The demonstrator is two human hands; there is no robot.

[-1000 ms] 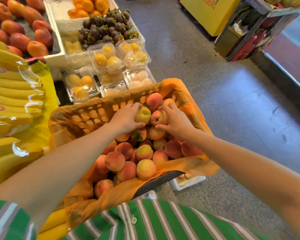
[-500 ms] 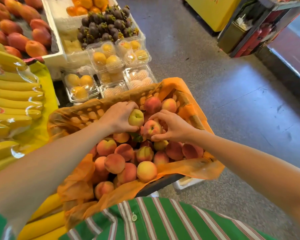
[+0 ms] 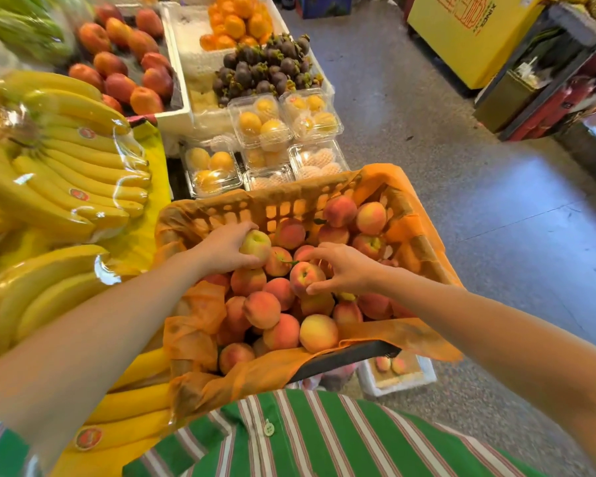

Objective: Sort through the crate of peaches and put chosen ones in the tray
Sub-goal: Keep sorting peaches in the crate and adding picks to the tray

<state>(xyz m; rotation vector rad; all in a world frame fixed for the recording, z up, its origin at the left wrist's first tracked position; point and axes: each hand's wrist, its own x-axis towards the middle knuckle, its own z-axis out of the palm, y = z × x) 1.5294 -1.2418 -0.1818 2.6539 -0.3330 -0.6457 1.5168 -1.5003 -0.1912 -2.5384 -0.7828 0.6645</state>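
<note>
**Peaches held in both hands over the crate**

Two peaches were held above the heap in the orange crate (image 3: 217,215), which was lined with loose orange wrapping (image 3: 193,325). A pale yellow-green peach (image 3: 255,243) was cupped in the left hand (image 3: 224,251) toward the far left corner of the crate, with the fingers curled round it. A redder peach (image 3: 305,277) was pinched between the thumb and fingertips of the right hand (image 3: 346,270) near the middle of the crate. Whether it was lifted clear or resting on the fruit beneath could not be told. The remaining peaches (image 3: 319,333) were piled from the near edge to the far right corner.

A white foam tray (image 3: 427,371) was partly seen below the crate's near right corner, with two peaches lying in it. It was judged to be the tray meant by the task.

Each peach was judged light enough for one hand, but soft-skinned and easily bruised. A broad cupped hold round the widest part was therefore thought safer than a fingertip pinch, with no squeeze on the cheeks. The fuzzy skin was expected to give fair grip. A drop onto the tray would probably mark the flesh, so each fruit was better set down than let fall.
</note>
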